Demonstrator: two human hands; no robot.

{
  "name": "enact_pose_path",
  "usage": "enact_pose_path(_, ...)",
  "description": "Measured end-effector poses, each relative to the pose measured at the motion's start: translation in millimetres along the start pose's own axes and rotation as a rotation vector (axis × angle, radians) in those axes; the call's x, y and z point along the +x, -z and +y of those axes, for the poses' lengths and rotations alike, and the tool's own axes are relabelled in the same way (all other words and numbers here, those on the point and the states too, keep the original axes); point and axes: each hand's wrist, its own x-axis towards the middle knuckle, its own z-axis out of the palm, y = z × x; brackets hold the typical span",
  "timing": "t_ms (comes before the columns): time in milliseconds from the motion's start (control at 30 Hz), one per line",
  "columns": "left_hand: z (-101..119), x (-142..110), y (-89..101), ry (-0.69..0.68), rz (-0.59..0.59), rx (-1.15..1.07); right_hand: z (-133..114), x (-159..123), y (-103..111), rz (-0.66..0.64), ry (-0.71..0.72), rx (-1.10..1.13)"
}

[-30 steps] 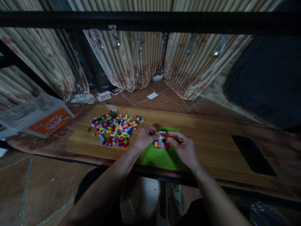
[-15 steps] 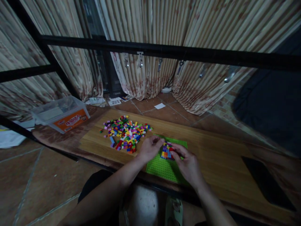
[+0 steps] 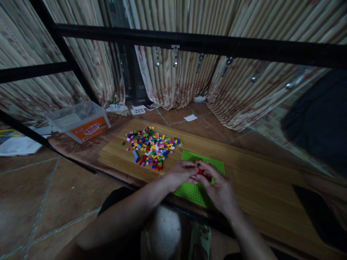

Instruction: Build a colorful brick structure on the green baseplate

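My left hand and my right hand meet over a green studded baseplate. Between their closed fingertips shows a red toy brick, pinched from both sides. A cluster of small multicoloured bricks on the plate peeks out just beyond the fingers; most of it is hidden by my hands. To the left, a loose heap of mixed toy bricks lies spread over the wooden board.
The wooden board rests on a brown cloth-covered surface. A clear plastic box with an orange label stands at the far left. A dark flat panel lies at the right. A black metal bar with hooks crosses ahead, before striped curtains.
My left hand has come in toward the right one, and both now cover the brick cluster that showed between them. The whole view has shifted slightly.
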Motion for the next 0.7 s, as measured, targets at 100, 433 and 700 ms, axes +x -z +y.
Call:
enact_pose_path(100,-0.9,0.4,1.0,0.002,-0.001,-0.008,-1.2,0.0,2.9,-0.028,0.012,0.009)
enact_pose_path(433,-1.0,2.0,1.1,0.029,-0.031,0.047,-2.9,-1.4,9.3,-0.1,0.062,0.022)
enact_pose_path(700,8.6,2.8,5.1,0.051,0.046,0.158,8.7,1.1,14.1,-0.021,-0.003,0.015)
